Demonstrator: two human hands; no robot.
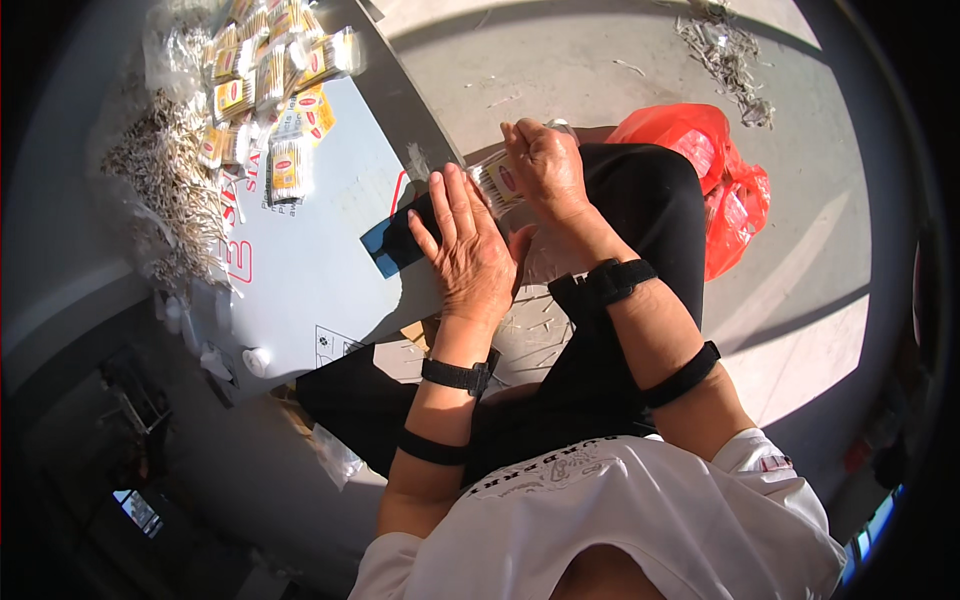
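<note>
My right hand [548, 170] is closed around the top of a clear packet of cotton swabs [495, 184] with a yellow label, just off the table's right edge. My left hand [470, 250] lies beside it, back up, fingers stretched and thumb apart. Its fingertips are close to the packet's left side; whether they touch it I cannot tell. Under the left hand and wrist is the edge of the grey-white table board [330, 240], with a blue strip [385, 247] next to the fingers. Filled swab packets [285, 60] lie heaped at the far left, and one packet [290, 170] sits apart nearer me.
A large pile of loose cotton swabs [170, 180] in clear plastic covers the table's left side. To the right of my knee a red plastic bag [735, 190] rests on the floor. Scattered swabs [535, 335] lie between my legs, and more debris [725, 55] at the far right.
</note>
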